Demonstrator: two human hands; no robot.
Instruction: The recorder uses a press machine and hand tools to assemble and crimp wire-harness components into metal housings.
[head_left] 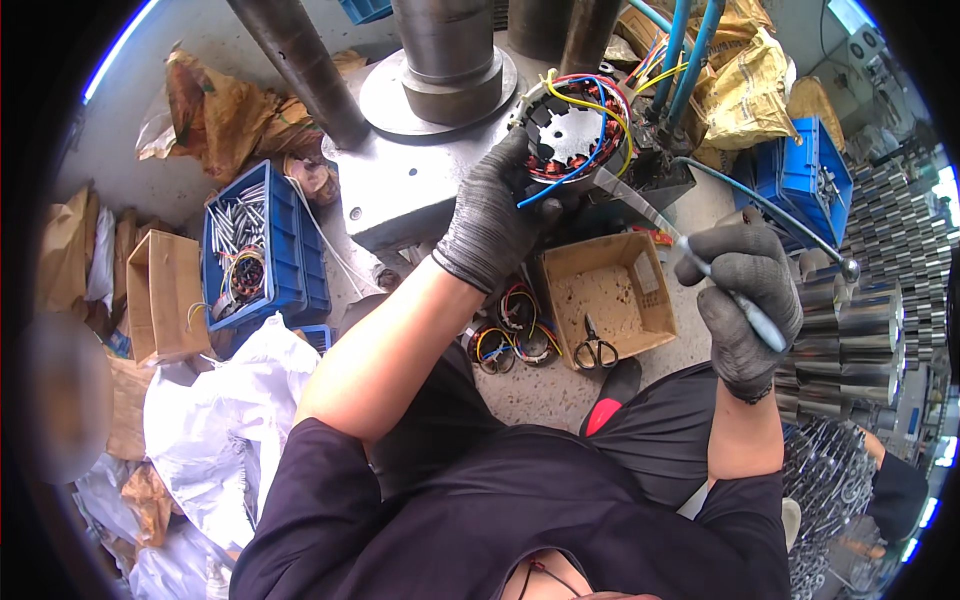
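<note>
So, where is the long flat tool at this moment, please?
In the head view, the long flat tool is right of centre, held in the gloved right hand, its far end at the lower right rim of the wire-wound ring.

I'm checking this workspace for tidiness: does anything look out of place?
Possibly one wired ring: it sits with metal rods in the blue crate at left, while three similar rings lie grouped beside the central cardboard box.

Flat blade (633,206) looks smooth metal, gloves (481,225) matt cloth, windings (578,164) kinda coppery, that carton (600,282) is just dull cardboard.
</note>
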